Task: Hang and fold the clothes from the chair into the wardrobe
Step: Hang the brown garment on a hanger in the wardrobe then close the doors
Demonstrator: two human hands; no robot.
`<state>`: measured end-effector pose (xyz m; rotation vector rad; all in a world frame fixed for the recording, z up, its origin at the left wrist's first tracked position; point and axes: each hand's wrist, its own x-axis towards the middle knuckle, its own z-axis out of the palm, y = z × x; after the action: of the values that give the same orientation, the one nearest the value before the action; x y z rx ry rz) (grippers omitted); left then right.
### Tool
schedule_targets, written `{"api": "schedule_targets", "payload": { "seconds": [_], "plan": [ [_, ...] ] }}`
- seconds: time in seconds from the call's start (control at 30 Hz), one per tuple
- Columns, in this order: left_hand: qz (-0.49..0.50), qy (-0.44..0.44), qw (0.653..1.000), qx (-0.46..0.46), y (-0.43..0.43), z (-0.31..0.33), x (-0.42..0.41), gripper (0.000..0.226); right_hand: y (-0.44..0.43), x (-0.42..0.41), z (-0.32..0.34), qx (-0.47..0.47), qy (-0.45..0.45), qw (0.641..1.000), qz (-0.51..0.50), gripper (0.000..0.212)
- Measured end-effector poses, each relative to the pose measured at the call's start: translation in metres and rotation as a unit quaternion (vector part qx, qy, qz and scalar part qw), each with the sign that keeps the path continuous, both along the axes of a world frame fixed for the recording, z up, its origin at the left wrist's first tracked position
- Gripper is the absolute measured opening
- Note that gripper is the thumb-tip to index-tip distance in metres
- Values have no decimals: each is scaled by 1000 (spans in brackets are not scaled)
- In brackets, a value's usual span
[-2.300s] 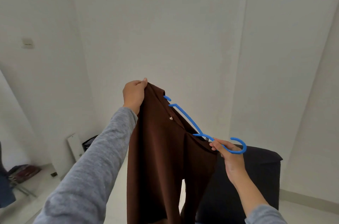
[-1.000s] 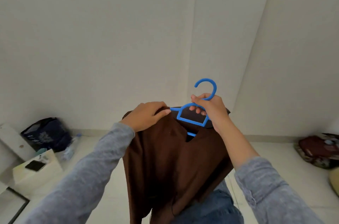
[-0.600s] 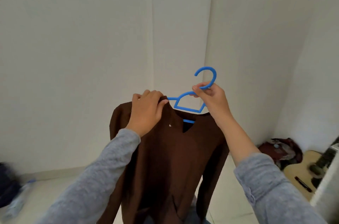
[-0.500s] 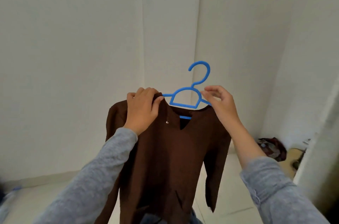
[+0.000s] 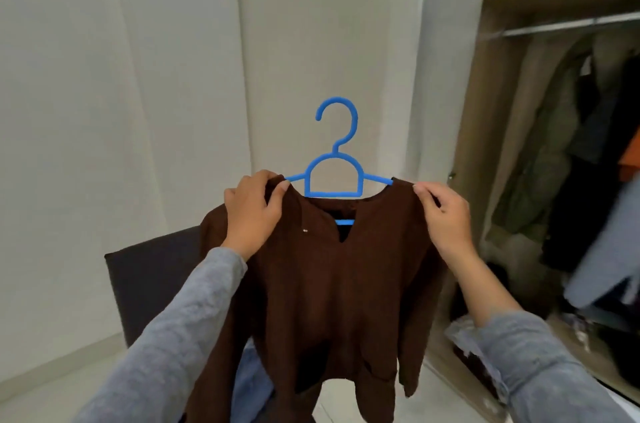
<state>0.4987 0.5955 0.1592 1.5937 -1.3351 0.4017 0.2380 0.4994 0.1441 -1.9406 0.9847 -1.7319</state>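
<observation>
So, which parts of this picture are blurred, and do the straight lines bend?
Head view: the brown top and blue hanger are sharp; the hanging clothes at the right edge are smeared; the wardrobe rail tilts, likely from wide-angle distortion.

Grey marled long sleeves (image 5: 180,322)

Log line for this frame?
brown shirt on blue hanger | left hand grips shoulder | right hand pinches shoulder | not yet on wardrobe rail
</observation>
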Motion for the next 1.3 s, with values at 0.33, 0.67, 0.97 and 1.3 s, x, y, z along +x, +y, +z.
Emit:
{"api": "schedule_targets", "payload": {
  "seconds": [0.33, 0.67, 0.97, 1.3],
  "plan": [
    [-83, 67, 994, -25, -45, 13, -142, 19, 16, -121, 17, -181, -44, 937, -294, 22],
    [-213, 59, 975, -17, -101, 4, -214, 16, 4, -158, -5, -179, 56, 919, -347, 18],
    [-368, 30, 929, -27, -179, 19, -228, 13, -40, -157, 74, -27, 48, 968, -245, 25],
    [-542, -18, 836, 85, -257, 33, -188, 18, -94, -138, 80, 81, -87, 988, -102, 26]
  ]
}}
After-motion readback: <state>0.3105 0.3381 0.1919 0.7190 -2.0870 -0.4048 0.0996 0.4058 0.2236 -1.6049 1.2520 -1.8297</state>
